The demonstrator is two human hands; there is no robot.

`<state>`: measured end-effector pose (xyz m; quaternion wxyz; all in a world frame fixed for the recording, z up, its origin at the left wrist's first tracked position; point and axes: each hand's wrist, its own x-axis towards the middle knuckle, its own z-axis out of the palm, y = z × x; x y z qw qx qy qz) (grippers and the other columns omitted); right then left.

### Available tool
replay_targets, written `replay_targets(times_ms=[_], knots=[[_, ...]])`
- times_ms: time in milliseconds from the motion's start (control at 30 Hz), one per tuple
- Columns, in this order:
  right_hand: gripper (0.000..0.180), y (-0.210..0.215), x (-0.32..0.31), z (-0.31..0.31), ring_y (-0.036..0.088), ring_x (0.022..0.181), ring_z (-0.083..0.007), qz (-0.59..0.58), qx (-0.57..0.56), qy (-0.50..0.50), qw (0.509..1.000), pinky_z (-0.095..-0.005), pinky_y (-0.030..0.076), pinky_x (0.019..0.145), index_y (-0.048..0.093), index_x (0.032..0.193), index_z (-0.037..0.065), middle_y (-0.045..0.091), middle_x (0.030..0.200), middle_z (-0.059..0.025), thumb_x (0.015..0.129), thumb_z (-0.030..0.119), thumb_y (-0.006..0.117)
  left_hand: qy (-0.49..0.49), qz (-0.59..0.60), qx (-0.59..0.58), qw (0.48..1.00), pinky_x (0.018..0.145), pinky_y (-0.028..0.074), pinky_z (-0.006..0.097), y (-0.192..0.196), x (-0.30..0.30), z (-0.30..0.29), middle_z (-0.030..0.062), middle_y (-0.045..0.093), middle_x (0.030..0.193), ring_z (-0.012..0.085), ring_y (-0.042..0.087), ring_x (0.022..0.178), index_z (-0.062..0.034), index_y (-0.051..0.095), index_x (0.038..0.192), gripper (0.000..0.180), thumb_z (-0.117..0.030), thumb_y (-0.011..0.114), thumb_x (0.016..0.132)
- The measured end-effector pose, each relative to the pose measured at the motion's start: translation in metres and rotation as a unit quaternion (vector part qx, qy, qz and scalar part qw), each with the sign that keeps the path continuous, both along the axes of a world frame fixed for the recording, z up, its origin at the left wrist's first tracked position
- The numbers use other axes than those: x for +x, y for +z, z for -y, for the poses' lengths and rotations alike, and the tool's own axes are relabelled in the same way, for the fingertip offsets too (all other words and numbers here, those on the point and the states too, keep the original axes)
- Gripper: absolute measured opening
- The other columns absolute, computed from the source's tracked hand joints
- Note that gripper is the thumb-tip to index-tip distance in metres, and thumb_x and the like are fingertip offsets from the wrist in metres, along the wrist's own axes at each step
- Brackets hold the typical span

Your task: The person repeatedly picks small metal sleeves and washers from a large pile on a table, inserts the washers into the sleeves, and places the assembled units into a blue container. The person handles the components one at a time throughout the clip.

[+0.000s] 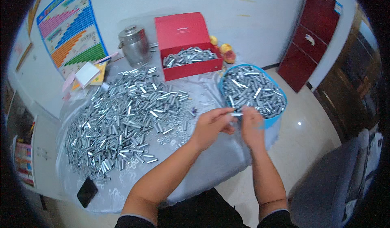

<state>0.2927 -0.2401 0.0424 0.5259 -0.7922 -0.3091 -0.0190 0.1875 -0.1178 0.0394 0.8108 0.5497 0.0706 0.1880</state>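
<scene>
White walls and a pale tiled floor surround a table (211, 163) under a clear patterned sheet. Just over its right edge, both hands meet: the left hand (212, 124) and right hand (252, 126) pinch a small silver metal tube (236, 114) between closed fingertips. Its ends are hidden by the fingers. Behind them sits a blue tub (271, 122) of tubes; to the left lies a loose heap of tubes (126, 114), and farther back a red box (191, 67).

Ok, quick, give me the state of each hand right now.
Left hand: fingers pinched on a small metal tube.
Right hand: fingers closed at the same tube's other end, over the blue tub.
</scene>
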Motion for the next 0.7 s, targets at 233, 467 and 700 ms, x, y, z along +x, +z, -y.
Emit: replay_targets(times_ms=[233,467,700], knots=[[0.028,0.029,0.049,0.012,0.062,0.071,-0.0349,0.159,-0.161,-0.194,0.955,-0.0423,0.047,0.066,0.058,0.092,0.002,0.063,0.078,-0.0198,0.096,0.028,0.050,0.067,-0.080,0.027,0.994,0.062,0.055,0.028,-0.002,-0.040,-0.021,0.0125,0.068,0.095,0.0155,0.063,0.066,0.0053,0.059,0.115,0.030,-0.016,0.057,0.094],[0.024,0.018,0.010,-0.040,0.065,0.074,-0.0355,0.153,-0.073,-0.078,0.982,-0.0430,0.049,0.066,0.060,0.090,0.002,0.066,0.081,-0.0202,0.091,0.026,0.058,0.294,-0.177,0.103,0.934,0.050,0.046,0.022,-0.019,-0.148,-0.089,0.0063,0.068,0.082,0.0085,0.059,0.058,0.0006,0.065,0.106,0.020,-0.012,0.060,0.090],[0.019,-0.024,-0.073,-0.149,0.062,0.078,-0.0377,0.124,-0.138,0.225,0.957,-0.0483,0.048,0.070,0.063,0.087,0.004,0.064,0.081,-0.0192,0.083,0.022,0.063,0.408,-0.202,0.142,0.879,0.053,0.046,0.022,-0.035,-0.200,-0.122,0.0060,0.068,0.082,0.0075,0.058,0.061,0.0013,0.065,0.102,0.017,-0.010,0.059,0.091]])
